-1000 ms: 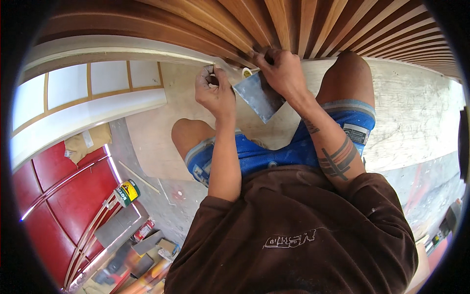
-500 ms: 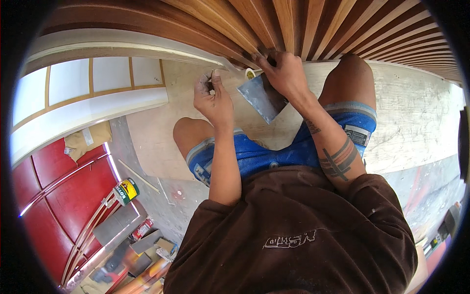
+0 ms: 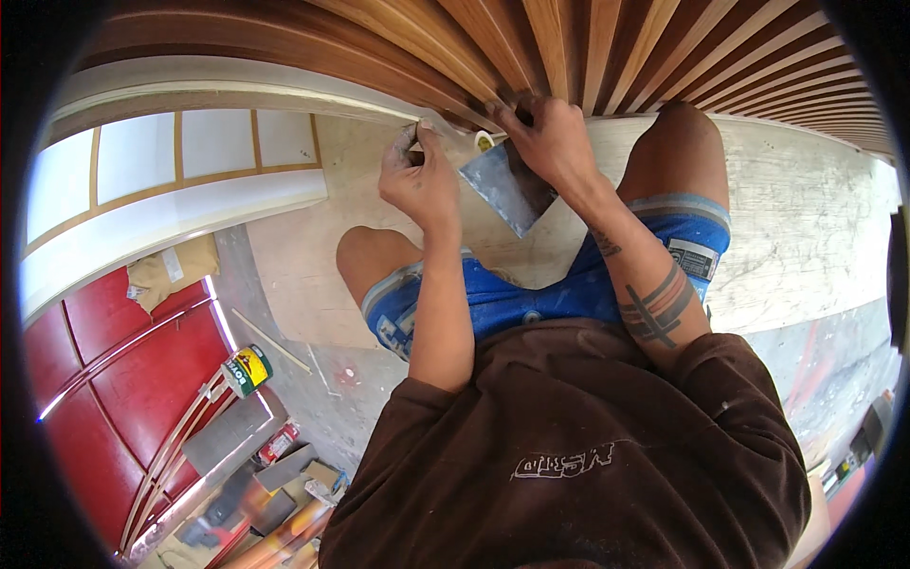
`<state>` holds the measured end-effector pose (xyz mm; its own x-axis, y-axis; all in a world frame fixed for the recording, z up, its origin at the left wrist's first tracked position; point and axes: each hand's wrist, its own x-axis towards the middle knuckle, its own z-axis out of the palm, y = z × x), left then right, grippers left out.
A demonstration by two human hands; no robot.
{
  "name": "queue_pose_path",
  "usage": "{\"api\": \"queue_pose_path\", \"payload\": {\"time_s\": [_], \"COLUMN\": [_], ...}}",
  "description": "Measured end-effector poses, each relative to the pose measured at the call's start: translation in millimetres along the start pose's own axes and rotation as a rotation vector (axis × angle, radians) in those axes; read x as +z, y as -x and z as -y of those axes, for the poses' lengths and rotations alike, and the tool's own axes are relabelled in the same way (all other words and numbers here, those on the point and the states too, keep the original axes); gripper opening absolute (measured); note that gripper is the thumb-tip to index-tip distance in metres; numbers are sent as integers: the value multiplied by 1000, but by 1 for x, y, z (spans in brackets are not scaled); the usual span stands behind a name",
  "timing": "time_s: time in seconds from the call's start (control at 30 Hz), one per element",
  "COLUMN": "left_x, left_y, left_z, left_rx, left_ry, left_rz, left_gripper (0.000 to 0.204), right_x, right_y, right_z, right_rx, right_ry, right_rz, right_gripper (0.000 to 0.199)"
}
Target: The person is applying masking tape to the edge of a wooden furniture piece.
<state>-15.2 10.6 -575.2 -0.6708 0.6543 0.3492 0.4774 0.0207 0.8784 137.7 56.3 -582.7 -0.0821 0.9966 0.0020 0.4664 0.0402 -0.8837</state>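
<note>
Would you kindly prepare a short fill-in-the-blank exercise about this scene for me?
The flat metal blade is held in the person's ____ hand.
The left hand is ____ to the red panels than the right hand.
The person's shorts are ____ with grey hems.
The wooden slats are at the ____ of the picture.

Missing words: right; closer; blue; top.

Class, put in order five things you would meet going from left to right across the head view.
Shiny red panelled surface, round green-and-yellow can, bare left hand, flat grey metal blade, bare right knee.
</note>
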Motion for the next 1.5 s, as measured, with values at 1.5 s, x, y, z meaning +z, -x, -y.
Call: {"api": "queue_pose_path", "payload": {"time_s": [1.5], "left_x": [-60], "left_y": [27], "left_z": [31], "left_rx": [-403], "left_ry": [394], "left_rz": [404], "left_gripper": [10], "right_x": [10], "right_y": [16], "right_z": [17], "right_rx": [206], "right_ry": [-258], "right_rz": [75], "right_gripper": [62]}}
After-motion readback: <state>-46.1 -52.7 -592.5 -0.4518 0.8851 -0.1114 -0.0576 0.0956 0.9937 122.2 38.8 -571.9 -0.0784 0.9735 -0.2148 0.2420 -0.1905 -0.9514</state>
